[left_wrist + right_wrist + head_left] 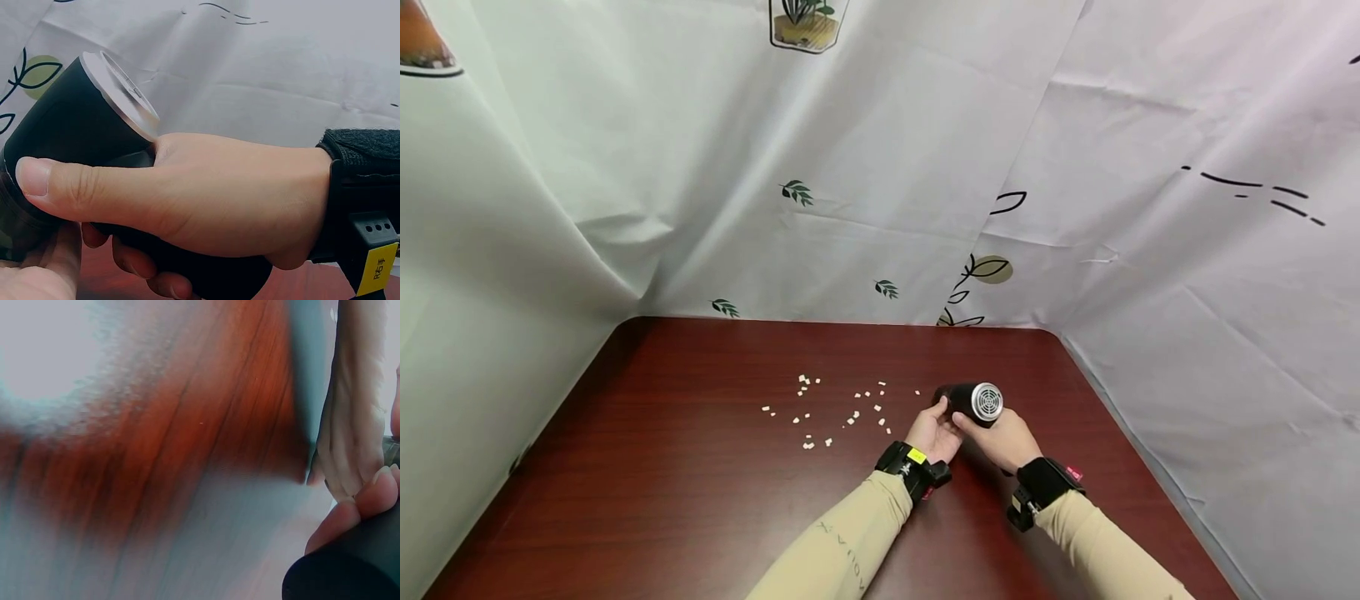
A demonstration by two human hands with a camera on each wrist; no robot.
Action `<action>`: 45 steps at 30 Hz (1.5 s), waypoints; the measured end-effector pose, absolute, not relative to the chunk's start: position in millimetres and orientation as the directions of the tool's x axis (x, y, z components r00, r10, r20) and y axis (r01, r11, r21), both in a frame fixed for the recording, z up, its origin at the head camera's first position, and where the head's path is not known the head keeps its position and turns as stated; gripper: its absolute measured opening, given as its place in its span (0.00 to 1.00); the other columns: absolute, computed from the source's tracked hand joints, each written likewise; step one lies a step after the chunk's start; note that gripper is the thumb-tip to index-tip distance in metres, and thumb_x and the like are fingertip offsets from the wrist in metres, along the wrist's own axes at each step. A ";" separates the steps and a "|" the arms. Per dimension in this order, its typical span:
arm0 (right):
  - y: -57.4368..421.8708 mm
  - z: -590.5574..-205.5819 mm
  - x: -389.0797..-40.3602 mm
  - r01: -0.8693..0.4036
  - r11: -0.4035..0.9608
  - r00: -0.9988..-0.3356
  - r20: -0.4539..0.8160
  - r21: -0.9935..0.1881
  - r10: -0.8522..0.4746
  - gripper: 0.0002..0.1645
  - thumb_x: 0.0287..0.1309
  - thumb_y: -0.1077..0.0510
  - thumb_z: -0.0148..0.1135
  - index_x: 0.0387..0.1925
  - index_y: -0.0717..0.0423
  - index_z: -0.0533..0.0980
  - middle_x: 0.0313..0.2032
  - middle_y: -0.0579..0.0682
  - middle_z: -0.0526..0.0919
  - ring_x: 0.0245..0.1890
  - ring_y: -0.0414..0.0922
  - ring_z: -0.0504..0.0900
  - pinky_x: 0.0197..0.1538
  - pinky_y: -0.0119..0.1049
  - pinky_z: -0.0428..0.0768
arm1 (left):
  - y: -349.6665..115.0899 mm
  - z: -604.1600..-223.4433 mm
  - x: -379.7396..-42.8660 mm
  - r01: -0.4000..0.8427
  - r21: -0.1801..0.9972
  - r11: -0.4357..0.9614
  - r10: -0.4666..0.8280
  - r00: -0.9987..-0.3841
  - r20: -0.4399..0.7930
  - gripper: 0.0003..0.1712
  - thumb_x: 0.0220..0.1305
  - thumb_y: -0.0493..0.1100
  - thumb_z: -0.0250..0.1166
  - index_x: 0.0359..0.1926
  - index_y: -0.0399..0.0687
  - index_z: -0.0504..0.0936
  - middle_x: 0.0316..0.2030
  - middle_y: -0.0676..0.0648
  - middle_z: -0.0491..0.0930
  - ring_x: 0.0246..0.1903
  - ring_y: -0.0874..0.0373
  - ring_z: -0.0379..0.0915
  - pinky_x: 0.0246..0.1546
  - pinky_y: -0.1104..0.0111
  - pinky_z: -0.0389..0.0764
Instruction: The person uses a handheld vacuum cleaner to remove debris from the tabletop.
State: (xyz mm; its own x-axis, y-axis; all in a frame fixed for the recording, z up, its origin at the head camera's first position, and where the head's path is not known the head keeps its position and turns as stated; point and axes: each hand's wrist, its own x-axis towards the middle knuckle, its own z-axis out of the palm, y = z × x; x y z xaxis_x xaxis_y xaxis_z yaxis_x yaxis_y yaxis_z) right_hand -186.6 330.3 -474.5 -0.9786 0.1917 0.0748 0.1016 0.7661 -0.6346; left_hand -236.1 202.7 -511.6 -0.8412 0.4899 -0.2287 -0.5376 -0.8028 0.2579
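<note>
A black handheld vacuum cleaner [958,400] with a silver vented end is held above the right side of the table, vent toward me. My right hand [1006,440] grips its handle, and in the left wrist view the thumb [94,190] lies along the body. At the dark, see-through front part [19,219], my left hand [935,435] holds from below, palm turned up, thumb on the near side. The right wrist view catches the left hand [353,400] beside the right fingertips [378,494]; the nozzle is mostly hidden.
Several small white scraps [856,414] lie scattered on the dark red wooden table [685,492], left of the hands. A white printed cloth [850,150] hangs behind the table and along both sides. Each wrist wears a black strap with a camera.
</note>
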 end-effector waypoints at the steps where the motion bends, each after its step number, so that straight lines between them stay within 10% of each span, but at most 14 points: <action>1: 329.4 -474.5 -187.8 0.102 0.766 -0.979 0.075 -0.634 0.192 0.36 0.57 0.34 0.70 0.46 0.63 0.82 0.34 0.54 0.86 0.27 0.46 0.77 0.29 0.37 0.76 | 201.9 -511.2 -237.4 -0.538 0.257 -0.802 0.490 -0.841 -0.231 0.07 0.79 0.41 0.51 0.45 0.43 0.73 0.43 0.46 0.75 0.42 0.59 0.76 0.44 0.74 0.79; 25: 306.4 -475.3 -203.7 0.063 0.773 -0.989 0.066 -0.631 0.134 0.37 0.57 0.33 0.70 0.45 0.64 0.82 0.35 0.55 0.87 0.28 0.47 0.78 0.30 0.37 0.77 | 168.9 -512.1 -242.7 -0.518 0.278 -0.809 0.474 -0.854 -0.214 0.10 0.80 0.41 0.48 0.52 0.39 0.70 0.52 0.41 0.68 0.49 0.56 0.71 0.48 0.73 0.79; 45: 302.8 -474.5 -193.8 -0.061 0.750 -0.998 0.031 -0.659 -0.053 0.31 0.57 0.40 0.73 0.50 0.60 0.82 0.40 0.50 0.87 0.38 0.42 0.82 0.45 0.40 0.82 | 125.8 -508.7 -201.4 -0.522 0.305 -0.797 0.497 -0.853 -0.161 0.29 0.81 0.41 0.47 0.73 0.29 0.53 0.68 0.33 0.66 0.74 0.45 0.54 0.73 0.61 0.65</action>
